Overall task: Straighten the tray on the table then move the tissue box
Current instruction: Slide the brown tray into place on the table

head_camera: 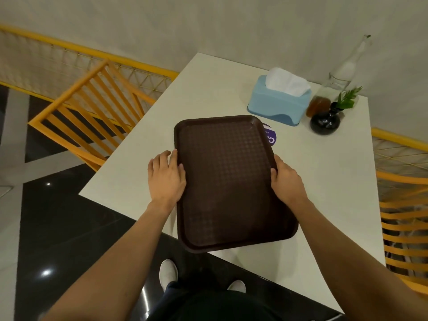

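head view: a dark brown tray (228, 179) lies on the white counter (324, 181), its long axis running from the near edge away toward the far end, turned a little so the far end leans left of the counter's own line. its near short end hangs past the counter's near edge, above the dark floor (58, 228). the far right corner covers part of a round purple sticker (271, 137).

the left hand (165, 177) rests against the tray's left long rim, its fingers (174, 156) laid flat and close together along the rim with the thumb over the lip. the right hand (287, 181) clasps the right long rim opposite, thumb on the inner side and the other fingers curled under the edge, out of sight. both hands hold the tray at about mid-length.

beyond the tray's far right corner, apart from it, stands the light blue tissue box (278, 103), white tissue rising from its top, its long axis running roughly across the counter. just right of it are a small amber jar (318, 105), a round black vase (325, 121) with a green sprig (347, 98), and a tall clear glass bottle (345, 68). orange chairs (88, 107) stand on either side of the counter.
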A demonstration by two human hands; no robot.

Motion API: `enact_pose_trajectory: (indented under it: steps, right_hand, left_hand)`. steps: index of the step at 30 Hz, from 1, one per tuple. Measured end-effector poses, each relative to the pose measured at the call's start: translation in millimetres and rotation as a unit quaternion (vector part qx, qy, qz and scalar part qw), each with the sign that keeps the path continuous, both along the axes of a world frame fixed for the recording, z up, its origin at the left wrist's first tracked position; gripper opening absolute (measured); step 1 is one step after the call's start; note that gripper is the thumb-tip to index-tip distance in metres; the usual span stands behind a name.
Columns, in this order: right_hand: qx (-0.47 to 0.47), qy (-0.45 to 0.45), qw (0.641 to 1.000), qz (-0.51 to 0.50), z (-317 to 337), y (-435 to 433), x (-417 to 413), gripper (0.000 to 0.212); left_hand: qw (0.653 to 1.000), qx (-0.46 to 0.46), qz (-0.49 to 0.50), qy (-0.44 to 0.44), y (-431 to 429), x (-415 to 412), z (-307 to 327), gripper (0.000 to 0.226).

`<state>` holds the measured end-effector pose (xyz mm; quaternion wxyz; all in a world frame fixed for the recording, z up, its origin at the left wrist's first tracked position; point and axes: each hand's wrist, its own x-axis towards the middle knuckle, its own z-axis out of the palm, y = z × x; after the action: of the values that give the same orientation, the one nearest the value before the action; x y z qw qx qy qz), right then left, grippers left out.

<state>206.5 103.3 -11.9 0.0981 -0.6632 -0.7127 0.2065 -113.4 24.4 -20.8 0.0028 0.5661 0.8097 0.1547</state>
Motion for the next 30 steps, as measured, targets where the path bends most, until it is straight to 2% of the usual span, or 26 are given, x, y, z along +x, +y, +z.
enact_pose_trajectory:
  steps: [4, 10, 15, 24, 30]
  right_hand:
    - [-0.011, 0.009, 1.000, -0.016, 2, -3, -27, 0.054]
    - [0.081, -0.048, 0.995, 0.010, 2, -20, -40, 0.070]
    - [0.012, -0.078, 0.997, 0.005, -12, -33, -55, 0.085]
    - [0.010, -0.066, 0.995, -0.080, -28, -68, -119, 0.081]
    - [0.022, -0.070, 0.991, -0.108, -20, -38, -156, 0.080]
  left_hand:
    - [0.999, 0.010, 0.004, -0.033, -1, -26, 6, 0.052]
    - [0.995, -0.069, -0.067, -0.040, -24, -37, -6, 0.072]
    - [0.991, -0.087, -0.094, -0.040, -29, -50, -16, 0.076]
    - [0.987, -0.054, -0.132, -0.073, -12, -119, -17, 0.057]
    - [0.986, -0.014, -0.129, -0.101, 31, -152, -4, 0.049]
